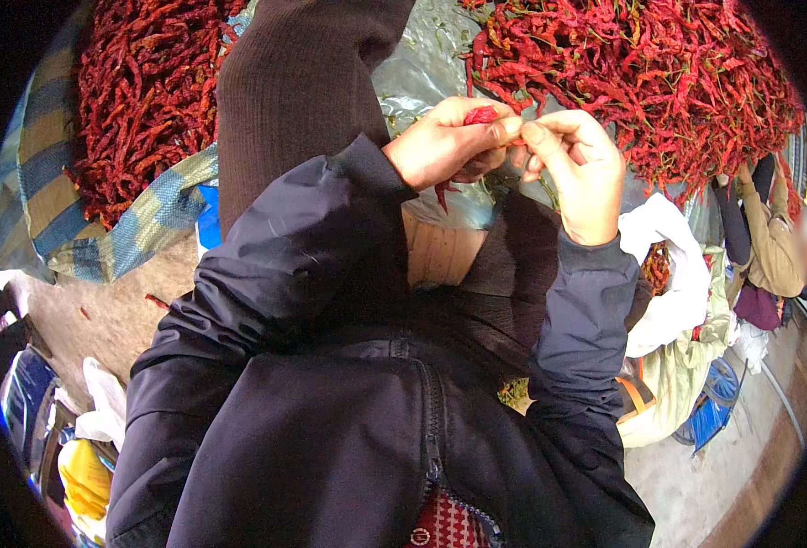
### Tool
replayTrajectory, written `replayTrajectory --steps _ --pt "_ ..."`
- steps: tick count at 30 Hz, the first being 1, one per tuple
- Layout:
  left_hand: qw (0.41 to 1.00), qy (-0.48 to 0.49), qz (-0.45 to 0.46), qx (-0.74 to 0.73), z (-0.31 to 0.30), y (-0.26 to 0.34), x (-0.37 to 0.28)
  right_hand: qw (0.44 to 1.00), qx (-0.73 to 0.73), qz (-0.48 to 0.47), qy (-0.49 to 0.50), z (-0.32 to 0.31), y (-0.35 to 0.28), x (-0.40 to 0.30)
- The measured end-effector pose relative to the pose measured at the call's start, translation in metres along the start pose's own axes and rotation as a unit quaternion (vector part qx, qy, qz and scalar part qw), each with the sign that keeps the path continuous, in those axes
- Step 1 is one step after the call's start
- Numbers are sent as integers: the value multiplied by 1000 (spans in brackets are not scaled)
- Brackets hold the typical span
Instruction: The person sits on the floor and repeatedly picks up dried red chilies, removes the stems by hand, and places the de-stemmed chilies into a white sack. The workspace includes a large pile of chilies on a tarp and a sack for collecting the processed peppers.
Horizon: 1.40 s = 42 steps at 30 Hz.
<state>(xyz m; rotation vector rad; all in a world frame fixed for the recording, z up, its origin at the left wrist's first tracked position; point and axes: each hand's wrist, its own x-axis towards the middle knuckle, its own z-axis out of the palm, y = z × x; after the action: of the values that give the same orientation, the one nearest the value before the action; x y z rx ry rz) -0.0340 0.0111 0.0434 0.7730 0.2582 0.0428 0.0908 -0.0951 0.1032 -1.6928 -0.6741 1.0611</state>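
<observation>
My left hand [454, 140] is closed around red dried chili peppers [481, 115]; one red tip hangs below its fingers. Its thumb meets the fingertips of my right hand [574, 161], which pinch at the end of a chili. A thin green-brown stem shows under the right fingers. Behind the hands, at the upper right, spreads a large heap of red chilies with stems [650, 82] on clear plastic sheeting [431, 61] strewn with green bits. At the upper left, another heap of dried red chilies [146, 103] fills a striped woven sack.
The rim of the blue-and-tan woven sack [150, 198] lies left of my leg. A white bag [670, 274] holding chilies stands at the right, above a pale green sack [677, 390] and a blue wheeled frame [715, 404]. Another person [773, 240] sits by the right heap.
</observation>
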Motion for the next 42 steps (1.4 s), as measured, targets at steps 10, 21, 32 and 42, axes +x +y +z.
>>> replayTrajectory --steps 10,21,32,42 --pt "981 162 89 62 -3 5 -2 992 -44 93 -77 -44 24 -7" --pt "776 129 256 561 -4 -12 10 918 -394 -46 9 -62 109 34" --pt "792 94 271 539 1 -33 13 984 138 77 81 -13 45 -19" --pt "978 146 102 112 -9 -6 14 946 -247 131 163 -44 102 74"
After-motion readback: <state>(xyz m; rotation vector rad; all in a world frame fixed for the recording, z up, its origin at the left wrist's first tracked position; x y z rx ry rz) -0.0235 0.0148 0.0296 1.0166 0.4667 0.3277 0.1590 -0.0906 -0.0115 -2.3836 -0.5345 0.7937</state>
